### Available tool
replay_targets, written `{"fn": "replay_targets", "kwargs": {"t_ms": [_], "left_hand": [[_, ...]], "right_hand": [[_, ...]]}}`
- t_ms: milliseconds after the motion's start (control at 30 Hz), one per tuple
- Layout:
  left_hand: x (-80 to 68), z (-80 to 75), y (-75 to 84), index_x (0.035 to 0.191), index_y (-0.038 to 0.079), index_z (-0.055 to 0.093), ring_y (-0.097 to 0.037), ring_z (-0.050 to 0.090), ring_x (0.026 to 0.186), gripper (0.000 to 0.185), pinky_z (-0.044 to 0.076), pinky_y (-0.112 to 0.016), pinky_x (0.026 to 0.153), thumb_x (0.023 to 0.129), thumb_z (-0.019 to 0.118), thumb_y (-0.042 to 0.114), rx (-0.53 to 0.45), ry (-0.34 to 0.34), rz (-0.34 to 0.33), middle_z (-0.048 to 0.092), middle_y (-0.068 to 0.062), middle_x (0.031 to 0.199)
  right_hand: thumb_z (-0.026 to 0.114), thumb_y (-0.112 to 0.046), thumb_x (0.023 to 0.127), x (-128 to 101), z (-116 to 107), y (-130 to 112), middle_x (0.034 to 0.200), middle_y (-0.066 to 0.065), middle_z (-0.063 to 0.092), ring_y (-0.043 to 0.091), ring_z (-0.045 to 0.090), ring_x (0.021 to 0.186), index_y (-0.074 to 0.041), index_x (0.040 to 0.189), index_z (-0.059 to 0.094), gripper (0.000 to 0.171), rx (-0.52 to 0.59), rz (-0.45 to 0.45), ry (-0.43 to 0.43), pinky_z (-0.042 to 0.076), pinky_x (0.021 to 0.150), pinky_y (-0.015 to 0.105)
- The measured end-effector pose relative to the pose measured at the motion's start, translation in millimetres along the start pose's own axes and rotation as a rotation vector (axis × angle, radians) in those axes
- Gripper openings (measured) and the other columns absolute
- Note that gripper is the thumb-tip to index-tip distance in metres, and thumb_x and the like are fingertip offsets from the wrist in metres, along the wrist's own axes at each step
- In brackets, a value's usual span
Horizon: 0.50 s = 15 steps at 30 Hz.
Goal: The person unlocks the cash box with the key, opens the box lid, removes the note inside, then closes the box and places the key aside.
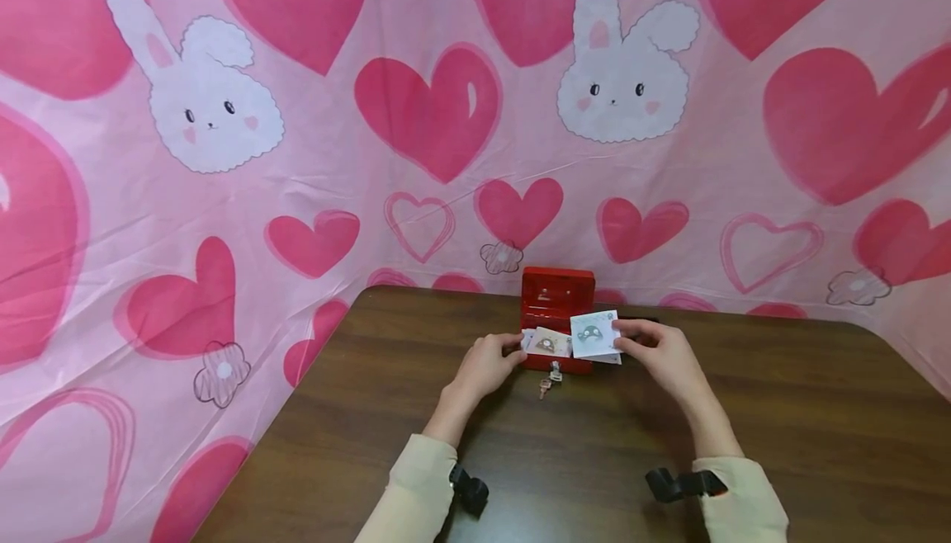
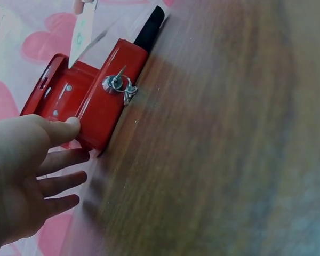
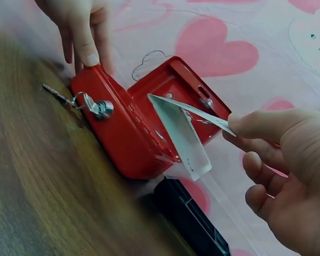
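The red box (image 1: 546, 318) stands at the far side of the desk (image 1: 594, 444), lid raised. The left hand (image 1: 486, 361), fingers extended, touches its left end. The right hand (image 1: 664, 355) pinches a printed paper (image 1: 592, 333) over the box's right part. Keys (image 1: 545, 388) hang from the near lock (image 1: 555, 369).

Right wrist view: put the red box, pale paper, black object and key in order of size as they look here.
1. Red box
2. Pale paper and black object: too alike to rank; the frame edge cuts off the black one.
3. Key
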<state>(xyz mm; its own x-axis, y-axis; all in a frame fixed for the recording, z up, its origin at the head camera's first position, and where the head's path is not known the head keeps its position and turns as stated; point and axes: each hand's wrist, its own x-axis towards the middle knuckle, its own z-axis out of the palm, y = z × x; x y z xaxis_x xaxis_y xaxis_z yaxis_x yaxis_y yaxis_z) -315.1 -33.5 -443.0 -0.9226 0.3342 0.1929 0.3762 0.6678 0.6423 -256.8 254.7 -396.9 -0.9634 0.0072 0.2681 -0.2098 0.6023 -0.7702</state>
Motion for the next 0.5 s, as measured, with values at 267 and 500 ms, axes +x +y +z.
{"fn": "replay_targets", "kwargs": {"t_ms": [267,500], "left_hand": [[-1.4,0.7,0.1,0.131,0.014,0.066,-0.021,0.064,0.119,0.038,0.051,-0.043,0.102,0.096,0.066,0.028,0.006,-0.003,0.000,0.068,-0.003,0.130],[-0.8,-0.5,1.2,0.132,0.016,0.066,-0.020,0.064,0.119,0.038,0.051,-0.042,0.102,0.096,0.066,0.029,0.001,-0.005,-0.005,0.068,-0.002,0.131]], "right_hand": [[0.068,-0.030,0.094,-4.4,-12.0,6.0,0.107,0.014,0.070,0.011,0.055,0.084,-0.006,0.126,0.068,0.039,-0.035,0.022,-0.045,0.048,0.069,0.022],[0.067,-0.034,0.095,-8.3,-25.3,9.1,0.112,0.015,0.069,0.013,0.058,0.089,-0.008,0.130,0.065,0.043,-0.020,0.061,-0.092,0.051,0.074,0.022]]}}
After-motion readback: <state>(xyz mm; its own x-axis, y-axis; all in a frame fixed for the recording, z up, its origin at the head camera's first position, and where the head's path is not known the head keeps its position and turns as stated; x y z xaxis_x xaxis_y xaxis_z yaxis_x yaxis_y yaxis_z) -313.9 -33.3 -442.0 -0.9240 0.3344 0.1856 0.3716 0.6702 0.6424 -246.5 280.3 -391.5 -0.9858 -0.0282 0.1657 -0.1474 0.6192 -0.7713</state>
